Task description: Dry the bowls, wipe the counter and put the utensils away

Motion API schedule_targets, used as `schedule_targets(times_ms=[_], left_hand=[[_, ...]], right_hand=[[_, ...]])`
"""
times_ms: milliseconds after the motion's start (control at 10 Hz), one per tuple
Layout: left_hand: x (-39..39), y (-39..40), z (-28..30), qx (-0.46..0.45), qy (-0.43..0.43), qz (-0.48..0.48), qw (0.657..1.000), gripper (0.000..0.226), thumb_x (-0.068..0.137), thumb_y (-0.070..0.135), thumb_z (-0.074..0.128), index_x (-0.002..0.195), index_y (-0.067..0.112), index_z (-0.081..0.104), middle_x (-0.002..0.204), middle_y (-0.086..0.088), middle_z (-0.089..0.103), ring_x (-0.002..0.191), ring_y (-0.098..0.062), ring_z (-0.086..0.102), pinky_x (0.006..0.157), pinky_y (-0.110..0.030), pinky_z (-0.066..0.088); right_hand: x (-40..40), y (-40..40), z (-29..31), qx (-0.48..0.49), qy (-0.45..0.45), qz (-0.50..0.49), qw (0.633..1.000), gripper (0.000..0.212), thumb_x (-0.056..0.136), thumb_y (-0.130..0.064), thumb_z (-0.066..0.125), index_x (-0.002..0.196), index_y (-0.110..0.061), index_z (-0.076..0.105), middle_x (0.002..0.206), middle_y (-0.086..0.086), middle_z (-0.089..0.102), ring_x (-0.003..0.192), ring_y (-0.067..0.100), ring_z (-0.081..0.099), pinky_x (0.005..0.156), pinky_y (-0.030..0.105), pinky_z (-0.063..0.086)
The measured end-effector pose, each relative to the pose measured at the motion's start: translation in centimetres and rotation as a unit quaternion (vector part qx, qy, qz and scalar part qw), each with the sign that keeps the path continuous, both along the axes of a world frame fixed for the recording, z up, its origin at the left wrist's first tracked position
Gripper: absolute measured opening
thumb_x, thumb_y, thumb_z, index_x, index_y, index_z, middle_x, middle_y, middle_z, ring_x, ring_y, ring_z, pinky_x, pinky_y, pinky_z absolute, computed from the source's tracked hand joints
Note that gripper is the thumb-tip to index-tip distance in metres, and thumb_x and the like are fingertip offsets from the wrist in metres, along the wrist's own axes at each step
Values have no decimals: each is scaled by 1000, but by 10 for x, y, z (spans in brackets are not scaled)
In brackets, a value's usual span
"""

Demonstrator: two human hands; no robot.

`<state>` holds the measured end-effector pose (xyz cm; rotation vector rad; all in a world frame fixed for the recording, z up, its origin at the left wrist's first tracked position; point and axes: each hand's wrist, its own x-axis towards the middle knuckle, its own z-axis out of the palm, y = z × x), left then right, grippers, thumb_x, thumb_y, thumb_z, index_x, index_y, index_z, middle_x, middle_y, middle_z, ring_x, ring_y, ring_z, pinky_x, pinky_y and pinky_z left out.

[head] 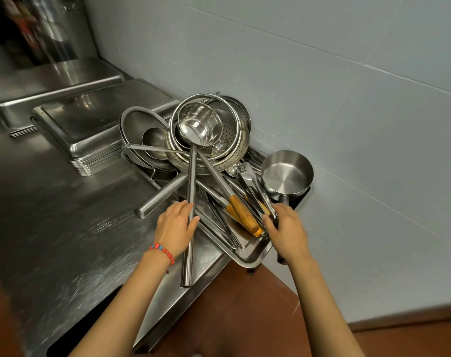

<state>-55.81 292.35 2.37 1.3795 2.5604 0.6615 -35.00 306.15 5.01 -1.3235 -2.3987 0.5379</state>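
A steel tray [247, 255] at the counter's right end holds a heap of utensils. My left hand [176, 225] grips the long steel handle of a deep ladle [200, 124], whose cup lies in a perforated colander [219, 155]. My right hand [287, 228] holds the ends of steel tongs [252, 180] at the tray's right side. Between my hands lie wooden-handled tools [242, 212]. Mesh strainers [142, 124] and a smaller ladle [155, 143] lean at the left of the heap. A small saucepan [286, 173] stands at the tray's far right corner.
Stacked steel trays [90, 130] sit behind the heap, with more trays [51, 81] and a big steel pot [62, 27] farther back left. A thick steel handle [162, 195] juts toward the counter [64, 228]. The tiled wall [348, 99] runs along the right; red floor [245, 318] lies below.
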Motion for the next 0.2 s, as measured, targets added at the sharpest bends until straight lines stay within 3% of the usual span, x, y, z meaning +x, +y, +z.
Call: schedule_targets(times_ms=[200], left_hand=[[17, -33, 8, 13, 27, 29, 999, 45, 94, 31, 45, 135, 12, 41, 142, -10, 42, 134, -26, 30, 108, -43, 24]], right_hand=[[8, -18, 3, 26, 17, 37, 999, 44, 92, -36, 49, 131, -15, 48, 134, 3, 50, 125, 20, 43, 95, 37, 42]])
